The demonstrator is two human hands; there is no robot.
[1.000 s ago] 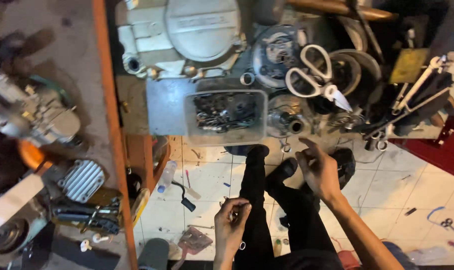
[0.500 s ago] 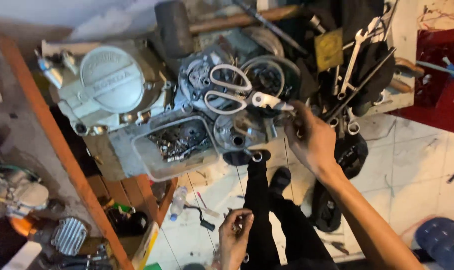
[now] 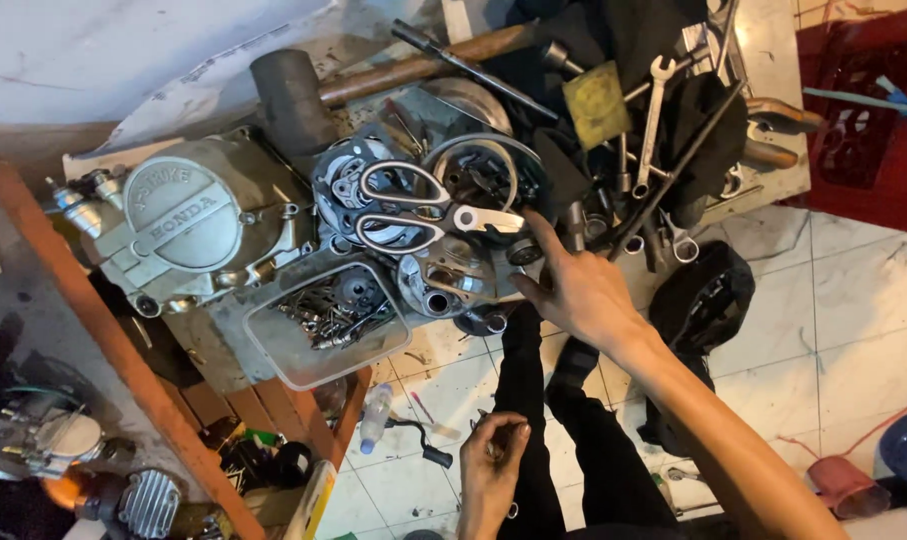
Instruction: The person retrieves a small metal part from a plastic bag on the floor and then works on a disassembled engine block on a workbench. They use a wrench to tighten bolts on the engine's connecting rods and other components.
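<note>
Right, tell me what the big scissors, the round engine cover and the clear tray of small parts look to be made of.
Large scissors: bright polished steel blades by the shine, with dark handle loops, probably plastic. Round grey engine cover: dull matte cast metal, likely aluminium. Clear rectangular tray: see-through plastic, scuffed, holding small metal bolts. The right hand reaches toward the scissor tips.

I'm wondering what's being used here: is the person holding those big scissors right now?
No. The scissors lie on the engine parts untouched, while the right hand reaches just beside their blades and the left hand is down near the lap.

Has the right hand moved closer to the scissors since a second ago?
Yes. The right hand has reached in toward the scissors; its fingertip now lies just beside their blade tip.
</note>
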